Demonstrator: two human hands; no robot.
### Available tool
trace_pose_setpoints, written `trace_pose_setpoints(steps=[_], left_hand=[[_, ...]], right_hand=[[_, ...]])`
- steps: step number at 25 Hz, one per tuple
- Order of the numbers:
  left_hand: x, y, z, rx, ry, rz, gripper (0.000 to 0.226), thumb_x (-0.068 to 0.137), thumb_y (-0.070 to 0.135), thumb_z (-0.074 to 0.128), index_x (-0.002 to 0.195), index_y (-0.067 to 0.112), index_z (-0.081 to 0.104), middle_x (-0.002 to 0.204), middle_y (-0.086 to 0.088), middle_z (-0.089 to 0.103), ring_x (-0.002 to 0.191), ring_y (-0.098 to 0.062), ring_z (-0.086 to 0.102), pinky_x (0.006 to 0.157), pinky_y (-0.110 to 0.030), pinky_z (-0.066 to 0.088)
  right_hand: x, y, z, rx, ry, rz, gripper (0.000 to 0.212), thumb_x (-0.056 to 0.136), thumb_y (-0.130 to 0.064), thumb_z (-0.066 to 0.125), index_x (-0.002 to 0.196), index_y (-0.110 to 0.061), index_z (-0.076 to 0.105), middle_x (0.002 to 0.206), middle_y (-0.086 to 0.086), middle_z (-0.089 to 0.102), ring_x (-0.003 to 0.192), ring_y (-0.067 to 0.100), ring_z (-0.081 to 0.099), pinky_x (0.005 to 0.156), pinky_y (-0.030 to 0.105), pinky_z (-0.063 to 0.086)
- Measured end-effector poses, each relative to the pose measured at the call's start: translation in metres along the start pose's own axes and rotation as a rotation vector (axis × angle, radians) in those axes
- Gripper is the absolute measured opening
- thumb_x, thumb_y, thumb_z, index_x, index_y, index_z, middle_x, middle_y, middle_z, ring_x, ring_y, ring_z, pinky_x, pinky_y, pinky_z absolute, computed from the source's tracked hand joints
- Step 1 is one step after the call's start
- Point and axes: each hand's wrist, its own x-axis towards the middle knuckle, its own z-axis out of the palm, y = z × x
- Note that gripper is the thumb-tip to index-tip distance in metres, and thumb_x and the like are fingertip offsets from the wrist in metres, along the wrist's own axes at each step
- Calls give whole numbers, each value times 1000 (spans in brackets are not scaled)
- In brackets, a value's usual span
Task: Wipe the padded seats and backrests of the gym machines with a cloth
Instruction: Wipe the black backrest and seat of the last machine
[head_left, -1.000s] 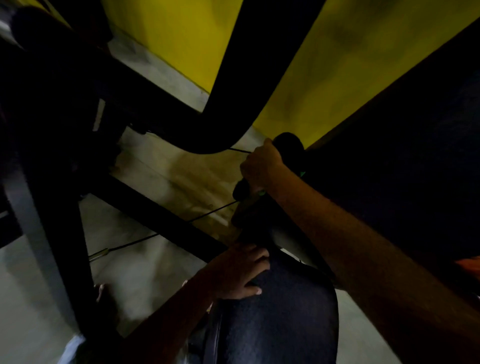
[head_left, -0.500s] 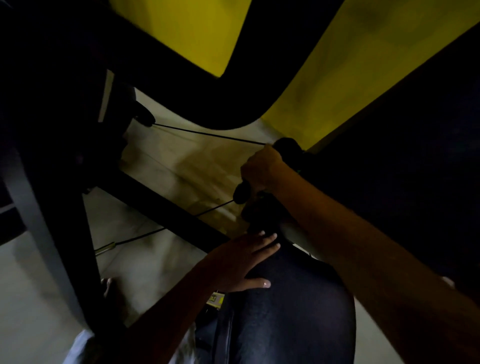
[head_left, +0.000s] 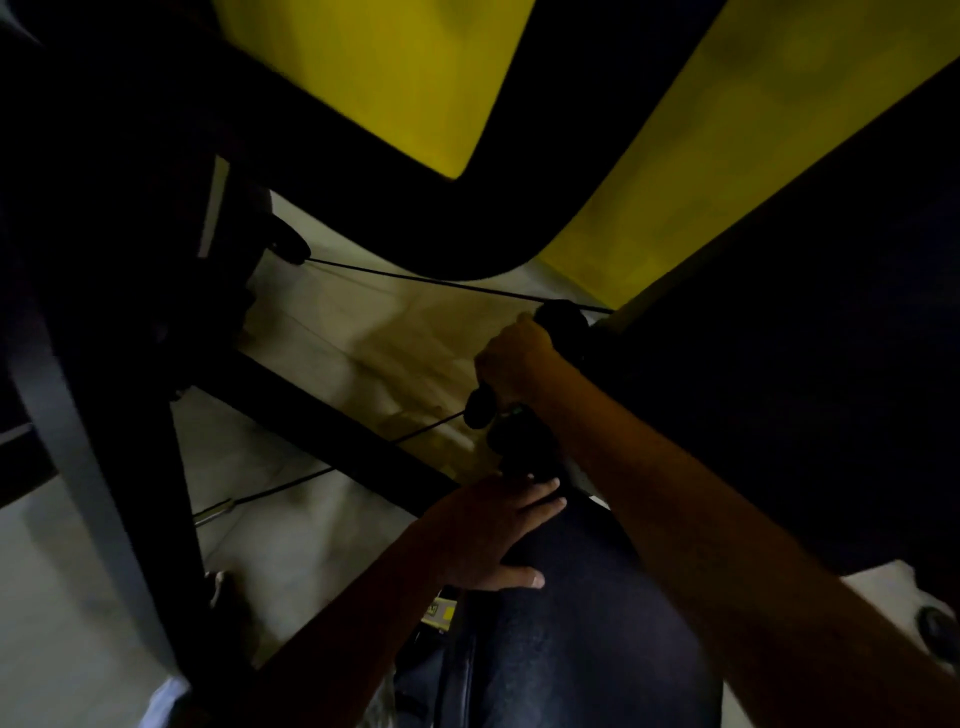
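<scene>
A black padded seat (head_left: 571, 654) fills the lower middle of the dim head view. My left hand (head_left: 493, 530) rests flat on its front end, fingers straight and thumb spread. Just beyond, my right hand (head_left: 514, 358) grips a black handle (head_left: 563, 319) at the edge of a large dark pad (head_left: 779, 389) on the right. A small green bit shows under the right wrist; I cannot tell what it is. No cloth is plainly visible.
A thick curved black frame tube (head_left: 457, 218) crosses in front of the yellow wall (head_left: 389, 78). Thin cables (head_left: 415, 278) run left to a dark machine part. A black floor bar (head_left: 322, 431) and a grey upright (head_left: 88, 467) stand on the pale floor.
My left hand has slid forward along the seat and its fingers have straightened. The right hand stays on the handle. The view has tipped, so the frame tube sits higher.
</scene>
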Motion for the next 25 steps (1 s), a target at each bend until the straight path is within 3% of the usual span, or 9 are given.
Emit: trace_pose_setpoints(steps=[2, 4, 6, 10, 14, 19, 21, 25], left_hand=[[-1, -1, 2, -15, 12, -11, 81, 92, 51, 52, 153, 21, 8, 160, 2, -2, 147, -15, 0, 115, -27, 5], [-2, -2, 5, -41, 15, -20, 81, 92, 50, 52, 153, 22, 7, 160, 3, -5, 147, -14, -2, 113, -24, 1], [-3, -2, 6, -35, 23, -21, 80, 93, 50, 52, 153, 21, 8, 160, 3, -4, 147, -16, -1, 113, -25, 0], [-5, 4, -1, 28, -22, -49, 71, 95, 46, 50, 151, 13, 19, 159, -4, 13, 144, -21, 11, 115, -34, 13], [-17, -4, -19, -51, -53, -172, 63, 98, 36, 48, 150, 14, 22, 160, -3, 12, 145, -17, 12, 114, -27, 13], [-28, 30, -81, -263, 320, -374, 39, 90, 28, 60, 124, 11, 55, 128, -2, 52, 119, -20, 51, 96, -28, 42], [-30, 68, -117, -295, 418, -391, 35, 90, 29, 59, 120, 11, 55, 122, -2, 54, 112, -21, 55, 89, -29, 45], [-33, 138, -185, -284, 439, -286, 42, 93, 28, 57, 133, 18, 49, 134, -1, 50, 124, -16, 49, 94, -26, 42]], right_hand=[[-19, 10, -19, -139, -167, 100, 34, 88, -41, 62, 114, -19, 58, 107, 2, 58, 101, 24, 56, 84, 36, 43], [-30, 16, -28, -86, -221, 186, 34, 84, -45, 65, 109, -22, 60, 106, -1, 60, 102, 23, 58, 78, 36, 42], [-24, 6, -24, -64, -197, 195, 31, 85, -44, 65, 104, -21, 58, 112, 1, 60, 111, 25, 55, 87, 40, 39], [-1, -30, 0, -51, -193, 173, 30, 92, -32, 59, 119, -18, 57, 125, 3, 57, 116, 26, 51, 98, 40, 33], [-34, -27, -12, -165, 86, 51, 30, 98, -31, 45, 127, -23, 51, 128, 5, 51, 114, 29, 48, 93, 39, 35], [-152, -2, -45, -190, 233, 271, 35, 101, -24, 28, 128, -22, 51, 131, 13, 45, 118, 35, 43, 99, 45, 30], [-208, -2, -56, -98, 273, 362, 36, 100, -26, 31, 129, -22, 50, 132, 11, 44, 120, 33, 42, 97, 44, 30], [-333, 14, -68, 218, 381, 680, 47, 90, -46, 50, 134, -35, 43, 132, 0, 45, 120, 25, 45, 91, 34, 35]])
